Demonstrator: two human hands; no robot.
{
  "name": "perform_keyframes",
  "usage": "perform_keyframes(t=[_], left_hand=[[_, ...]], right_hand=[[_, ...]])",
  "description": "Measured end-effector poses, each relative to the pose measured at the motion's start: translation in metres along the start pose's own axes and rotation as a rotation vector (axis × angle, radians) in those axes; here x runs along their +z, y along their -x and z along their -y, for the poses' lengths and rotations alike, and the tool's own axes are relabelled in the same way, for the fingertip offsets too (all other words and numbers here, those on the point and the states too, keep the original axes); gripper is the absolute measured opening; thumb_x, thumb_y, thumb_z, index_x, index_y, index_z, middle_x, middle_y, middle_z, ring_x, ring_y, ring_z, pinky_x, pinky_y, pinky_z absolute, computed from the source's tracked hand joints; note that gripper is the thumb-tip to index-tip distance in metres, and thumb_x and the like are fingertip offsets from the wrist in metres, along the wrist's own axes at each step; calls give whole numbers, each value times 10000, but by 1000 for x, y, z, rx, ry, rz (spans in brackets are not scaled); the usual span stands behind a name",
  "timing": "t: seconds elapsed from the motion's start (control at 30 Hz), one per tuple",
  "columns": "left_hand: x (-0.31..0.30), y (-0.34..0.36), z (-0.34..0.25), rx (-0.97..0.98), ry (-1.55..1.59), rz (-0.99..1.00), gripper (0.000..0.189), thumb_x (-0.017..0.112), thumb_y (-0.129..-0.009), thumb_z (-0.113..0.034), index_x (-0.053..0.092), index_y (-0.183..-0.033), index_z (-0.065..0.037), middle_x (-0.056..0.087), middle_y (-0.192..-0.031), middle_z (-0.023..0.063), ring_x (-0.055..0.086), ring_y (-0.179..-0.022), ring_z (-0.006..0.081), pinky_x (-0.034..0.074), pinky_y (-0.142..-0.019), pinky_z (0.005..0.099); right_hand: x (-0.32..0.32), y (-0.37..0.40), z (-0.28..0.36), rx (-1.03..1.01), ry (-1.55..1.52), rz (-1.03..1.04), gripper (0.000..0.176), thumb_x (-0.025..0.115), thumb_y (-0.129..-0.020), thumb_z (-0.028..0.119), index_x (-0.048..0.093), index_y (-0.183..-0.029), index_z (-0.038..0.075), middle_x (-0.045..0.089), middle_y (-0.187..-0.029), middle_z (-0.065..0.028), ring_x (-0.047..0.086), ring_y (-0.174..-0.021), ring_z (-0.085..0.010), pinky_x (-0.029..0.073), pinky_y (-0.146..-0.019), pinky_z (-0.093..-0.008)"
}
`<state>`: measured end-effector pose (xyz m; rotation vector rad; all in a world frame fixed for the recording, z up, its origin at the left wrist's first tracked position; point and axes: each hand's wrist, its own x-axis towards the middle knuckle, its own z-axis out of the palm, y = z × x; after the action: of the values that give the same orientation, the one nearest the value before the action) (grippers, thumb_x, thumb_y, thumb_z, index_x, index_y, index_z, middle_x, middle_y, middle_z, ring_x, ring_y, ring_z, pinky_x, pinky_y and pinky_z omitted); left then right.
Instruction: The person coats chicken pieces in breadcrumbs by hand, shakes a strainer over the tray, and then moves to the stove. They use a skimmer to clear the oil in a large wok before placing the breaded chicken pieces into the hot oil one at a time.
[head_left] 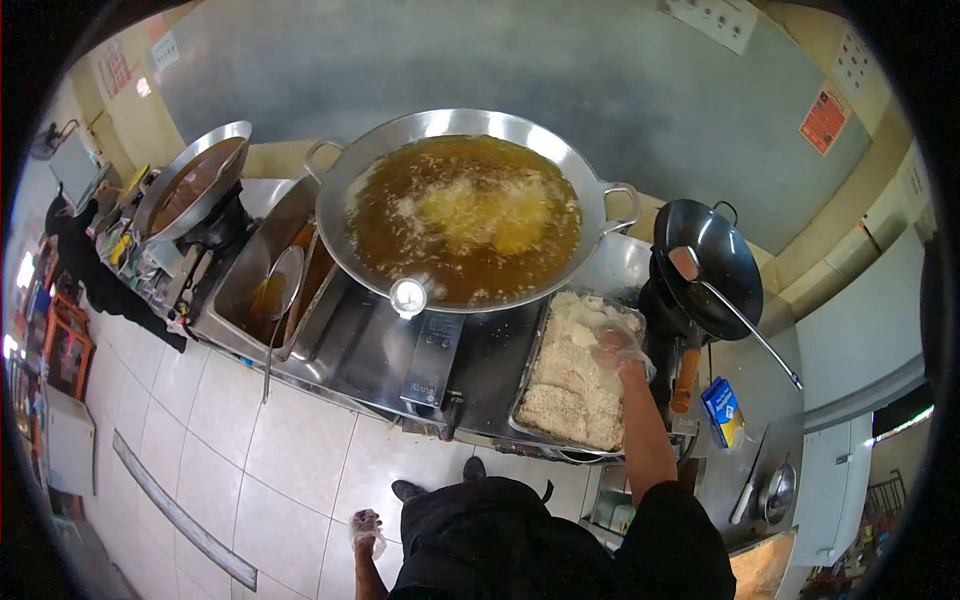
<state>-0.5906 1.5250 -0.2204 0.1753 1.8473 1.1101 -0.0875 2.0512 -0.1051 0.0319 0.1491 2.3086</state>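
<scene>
Crowded steel tabletop (370, 345) along a grey wall. At centre, big wok (332, 200) full of bubbling oil (400, 250), pale frying pieces (480, 215) afloat in the middle. Just in front, round dial (408, 297) and dark control panel (432, 360). To the left, steel basin (235, 290) with a skimmer (283, 280) leaning inside. Further left, second wok (190, 185) of brown liquid. To the right, black wok (715, 265) with a ladle (740, 315) in it, handle sticking out toward the near right. Blue box (722, 410), knife (748, 490) and small metal bowl (778, 490) at the right end.

Rectangular tray (527, 390) stacked with breaded pieces (560, 390), set between control panel and black wok, far end just at the big wok's rim. Black wok close beside the forearm on its outer side.

Right hand (618, 350) in a clear glove, stretched forward over the far right part of the tray. Forearm bare, nearly straight, palm down on the breaded pieces. Fingers bent onto the top layer, cannot tell whether clamped on a piece.

Left hand (367, 530), also gloved, hanging low by the hip over the tiled floor (250, 430), well apart from the tabletop. Fingers loosely curled, too small to tell whether closed.
</scene>
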Motion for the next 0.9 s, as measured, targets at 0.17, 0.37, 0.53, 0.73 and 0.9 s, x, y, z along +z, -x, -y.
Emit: perform_keyframes(t=[0.17, 0.37, 0.53, 0.73, 0.9], left_hand=[[-16, -4, 105, -140, 373, 363, 163, 548, -768, -147, 504, -870, -28, 567, -711, 68, 554, -592, 161, 465, -521, 285], [-5, 31, 134, 101, -1081, 175, 58, 542, -730, -112, 565, -682, -87, 494, -573, -5, 491, -518, 104, 393, -458, 264], [20, 80, 17, -111, -412, 38, 112, 520, -754, -136, 580, -725, -47, 553, -627, 34, 533, -560, 136, 418, -484, 274], [11, 35, 54, -105, 144, 20, 217, 530, -793, -190, 530, -868, 14, 586, -718, 97, 565, -578, 177, 455, -521, 291], [9, 24, 49, -120, 40, -1, 225, 520, -798, -185, 507, -895, 18, 587, -722, 103, 573, -579, 174, 455, -515, 283]], right_hand=[[-32, 15, -23, 70, -1278, 11, 431, 411, -824, 364, 483, -951, -42, 550, -763, -134, 505, -610, -209, 442, -597, -312], [32, 48, -82, -103, -2715, 120, 469, 353, -822, 413, 495, -856, -33, 512, -783, -164, 505, -768, -231, 429, -756, -339], [68, 57, -100, 179, -3053, 311, 354, 492, -790, 337, 514, -901, 2, 528, -840, -115, 510, -842, -185, 443, -753, -300], [98, 53, -79, 453, -3552, 226, 342, 589, -741, 227, 502, -1005, 28, 549, -907, -102, 518, -883, -188, 432, -781, -312], [238, 32, -128, 30, -3194, 100, 369, 601, -714, 175, 505, -1040, 32, 559, -869, -115, 531, -866, -210, 419, -784, -312]])
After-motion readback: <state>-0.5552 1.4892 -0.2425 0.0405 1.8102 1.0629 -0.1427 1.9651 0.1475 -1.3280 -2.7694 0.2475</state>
